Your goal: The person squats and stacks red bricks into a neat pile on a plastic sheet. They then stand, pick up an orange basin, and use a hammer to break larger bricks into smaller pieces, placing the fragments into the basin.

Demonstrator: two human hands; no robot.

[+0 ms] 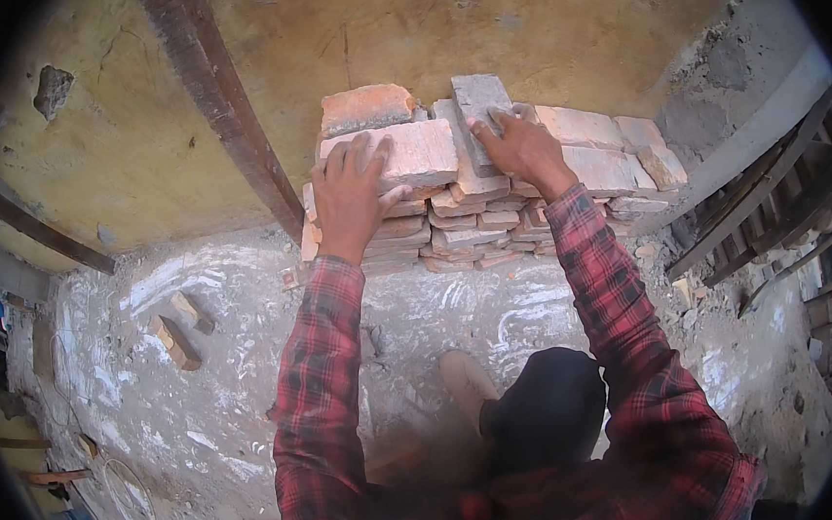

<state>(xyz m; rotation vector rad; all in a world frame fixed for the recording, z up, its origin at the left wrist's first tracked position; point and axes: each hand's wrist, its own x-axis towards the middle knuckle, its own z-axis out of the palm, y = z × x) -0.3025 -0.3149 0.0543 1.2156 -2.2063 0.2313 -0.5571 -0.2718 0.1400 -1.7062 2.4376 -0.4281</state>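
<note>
A stack of bricks (472,221) stands against the wall in front of me. My left hand (348,202) grips the left end of a pale pink brick (422,154) on top, fingers over its upper face and thumb near its front edge. Behind that one lies an orange-red brick (365,106). My right hand (522,151) is closed on a grey brick (481,96) that points toward the wall, its thumb along the near side. Part of the grey brick is hidden under my fingers. Several pale bricks (582,128) sit just right of my right hand.
A wooden post (228,109) leans on the yellow wall (398,27) left of the stack. Two brick pieces (176,342) lie on the dusty floor (242,411). Wooden slats (763,194) stand at the right, and thin wire (126,488) lies at the lower left.
</note>
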